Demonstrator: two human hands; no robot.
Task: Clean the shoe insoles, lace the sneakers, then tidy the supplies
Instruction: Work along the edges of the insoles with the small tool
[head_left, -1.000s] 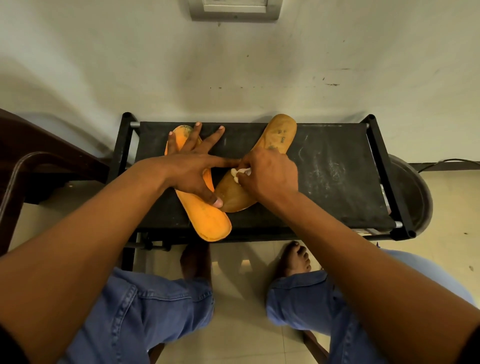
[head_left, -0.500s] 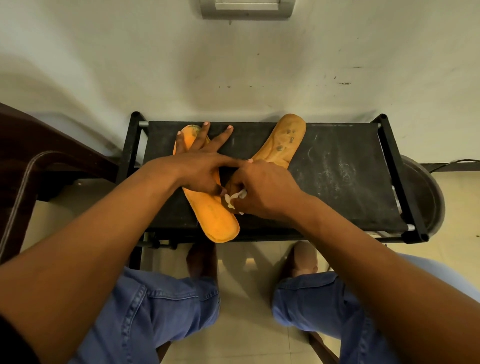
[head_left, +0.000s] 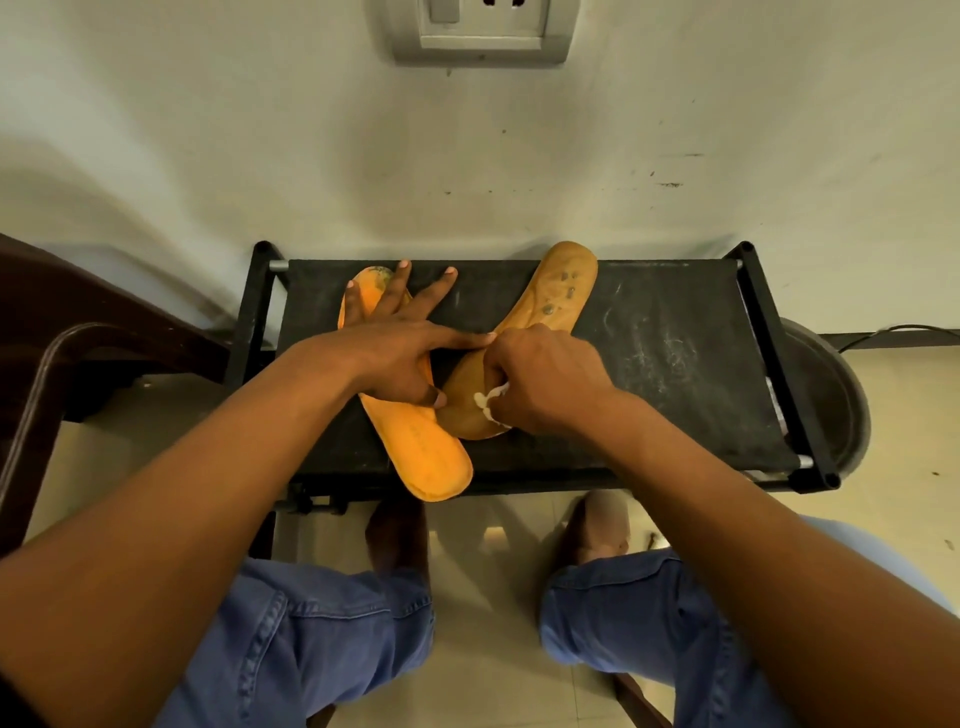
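On the black rack (head_left: 675, 364), the right hand (head_left: 545, 384) pinches a white wipe (head_left: 488, 399) on the darker insole (head_left: 550, 301).

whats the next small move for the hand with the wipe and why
Probably slide the right hand and its white wipe up the darker insole: dark spots show near its far end, and the left hand lies spread across both insoles.

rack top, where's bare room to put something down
Free: the dark rack top right of the brownish insole, out to the right frame bar. Crowded: the left half, where the left hand presses the orange insole and the right hand rubs a white wipe.
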